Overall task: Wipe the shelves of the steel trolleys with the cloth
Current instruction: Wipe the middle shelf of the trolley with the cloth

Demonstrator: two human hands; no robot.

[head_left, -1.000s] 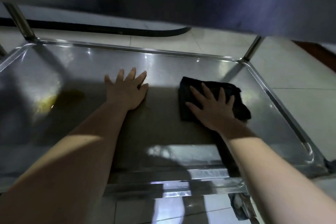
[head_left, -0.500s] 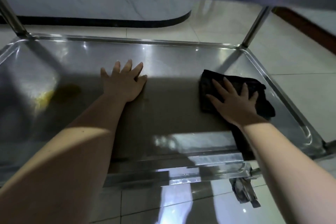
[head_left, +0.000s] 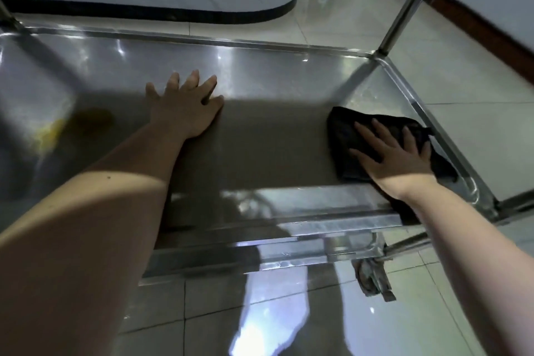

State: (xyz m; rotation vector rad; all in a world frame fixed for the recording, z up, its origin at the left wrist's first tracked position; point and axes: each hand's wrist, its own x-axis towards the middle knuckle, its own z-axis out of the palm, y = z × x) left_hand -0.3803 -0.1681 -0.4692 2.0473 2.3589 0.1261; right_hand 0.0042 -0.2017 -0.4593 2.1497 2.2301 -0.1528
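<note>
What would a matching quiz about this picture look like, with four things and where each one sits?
Things:
1. left hand
2. right hand
3. cloth
4. yellowish patch

Places:
A. far left of the shelf
B. flat on bare steel, mid-shelf
C. by the shelf's right rim
D. spread on top of the cloth

Pairs: 1-B, 2-D, 3-C, 4-A

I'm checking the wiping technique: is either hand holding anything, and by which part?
Nothing is gripped. The right hand presses flat on top of the black cloth; the left hand rests flat on the bare steel shelf.
</note>
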